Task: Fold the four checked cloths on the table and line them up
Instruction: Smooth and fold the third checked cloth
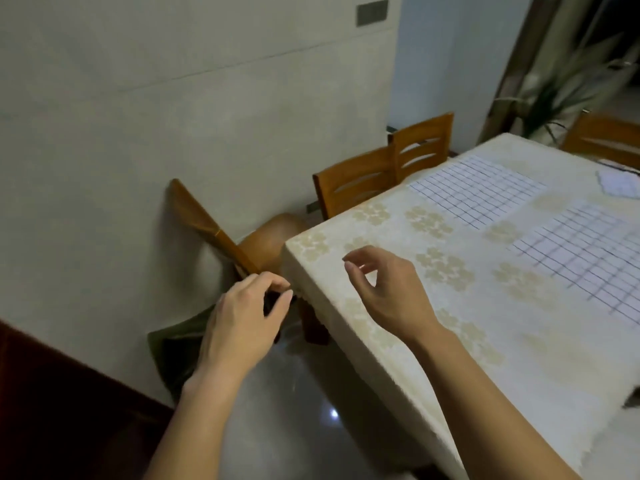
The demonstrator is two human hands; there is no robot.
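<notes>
Checked cloths [478, 192] flat on desk [433, 358] — unfolded, untouched.
Left grip [242, 317] off desk corner, right grip [384, 289] above it, both released, empty; cloths at desk's far side — long reach likely skews folds, nudges neighbouring cloth.

Two checked cloths lie spread flat and unfolded on the table [398, 306], both white with thin dark grid lines. The far cloth [478, 188] sits toward the table's back edge. The near cloth [585, 261] lies just beside it, apart, running off the right. A third cloth [620, 181], small and bunched, lies beyond them.
</notes>
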